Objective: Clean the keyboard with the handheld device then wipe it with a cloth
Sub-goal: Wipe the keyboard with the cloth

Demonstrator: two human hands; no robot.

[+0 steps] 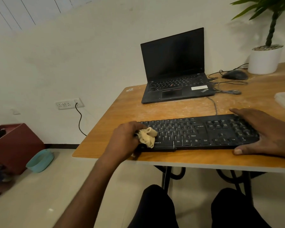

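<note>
A black keyboard (196, 133) lies along the near edge of the wooden table (179, 108). My left hand (123, 140) is closed around a crumpled beige cloth (147, 136), which presses on the keyboard's left end. My right hand (268, 134) lies spread over the keyboard's right end, thumb on the front edge and fingers over the number pad. No handheld cleaning device is in view.
An open black laptop (176, 69) stands at the back of the table. To its right are a black mouse (234, 74) with tangled cables and a white plant pot (264, 60). A maroon box (15, 145) and a teal bowl (39, 161) sit on the floor at left.
</note>
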